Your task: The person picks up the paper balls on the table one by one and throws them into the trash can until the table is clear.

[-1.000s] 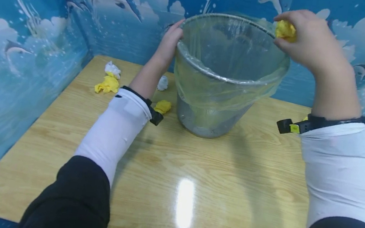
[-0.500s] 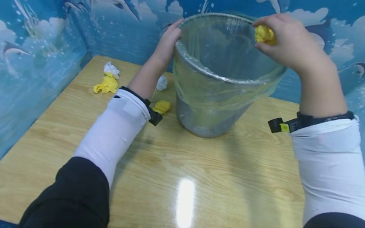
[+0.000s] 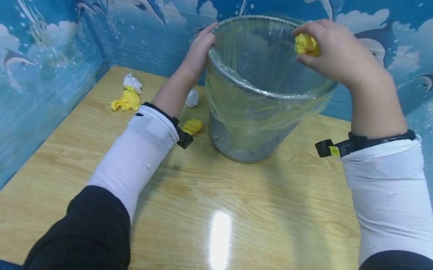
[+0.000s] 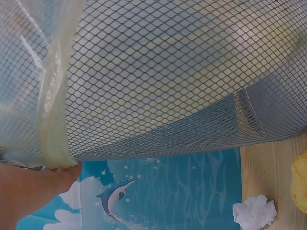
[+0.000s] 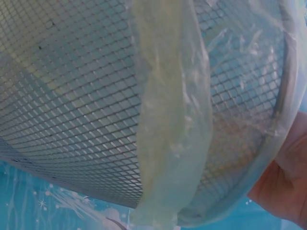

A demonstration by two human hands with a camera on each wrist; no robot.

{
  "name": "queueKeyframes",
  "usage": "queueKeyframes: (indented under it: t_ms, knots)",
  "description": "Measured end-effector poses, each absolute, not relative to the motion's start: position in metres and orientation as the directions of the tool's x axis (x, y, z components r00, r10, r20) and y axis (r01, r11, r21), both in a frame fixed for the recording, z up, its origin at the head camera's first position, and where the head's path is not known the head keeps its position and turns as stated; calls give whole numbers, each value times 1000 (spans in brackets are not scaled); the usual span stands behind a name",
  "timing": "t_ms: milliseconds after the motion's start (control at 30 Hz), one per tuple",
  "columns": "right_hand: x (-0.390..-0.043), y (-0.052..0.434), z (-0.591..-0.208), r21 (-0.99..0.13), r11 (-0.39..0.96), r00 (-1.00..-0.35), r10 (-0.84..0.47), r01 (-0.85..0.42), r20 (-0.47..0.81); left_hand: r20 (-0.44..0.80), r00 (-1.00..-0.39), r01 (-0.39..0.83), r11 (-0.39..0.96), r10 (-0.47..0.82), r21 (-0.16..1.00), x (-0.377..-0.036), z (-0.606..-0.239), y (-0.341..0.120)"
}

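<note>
Pinching yellow paper wad (image 3: 306, 44) in our right hand (image 3: 341, 56) over bin (image 3: 263, 98) rim at 2 o'clock | left hand (image 3: 200, 54) grips rim at 10 o'clock | wad judged light, soft, crushable; fingertip hold suffices.

So it's a light wooden table with a glossy top (image 3: 229, 226), there's a bright glare spot of light on the near part. A grey metal mesh wastebasket lined with a clear plastic bag (image 3: 252, 126) stands toward the back middle. Left of it lie a crumpled yellow paper ball (image 3: 193, 126), a small white paper wad (image 3: 192, 98), and further left a yellow crumpled scrap (image 3: 126, 100) touching another white crumpled wad (image 3: 133, 82)
</note>
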State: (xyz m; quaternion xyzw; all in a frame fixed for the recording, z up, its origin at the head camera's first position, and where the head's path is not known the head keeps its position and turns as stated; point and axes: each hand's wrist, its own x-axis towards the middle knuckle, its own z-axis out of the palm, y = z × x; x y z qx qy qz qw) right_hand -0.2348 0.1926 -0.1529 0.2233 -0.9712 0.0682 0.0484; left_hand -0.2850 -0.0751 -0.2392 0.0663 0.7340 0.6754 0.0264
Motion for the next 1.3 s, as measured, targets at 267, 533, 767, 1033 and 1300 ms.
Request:
queueKeyframes:
  t_ms: [267,533,767,1033,1300]
  knots:
    - [-236,191,-153,-81,885,-886,-449,-459,112,48,-990,61,99,130,993,-285,-240,-75]
    - [-238,189,-156,-69,887,-887,-449,-457,106,46,-989,57,76,143,995,-286,-239,-75]
    - [-239,190,-157,-68,890,-891,-445,-451,87,38,-990,49,74,135,996,-287,-239,-75]
    - [-237,195,-156,-72,891,-893,-445,-449,68,38,-990,49,79,137,996,-286,-239,-75]
    - [-236,205,-156,-85,898,-900,-422,-432,107,53,-989,65,86,137,994,-285,-240,-75]
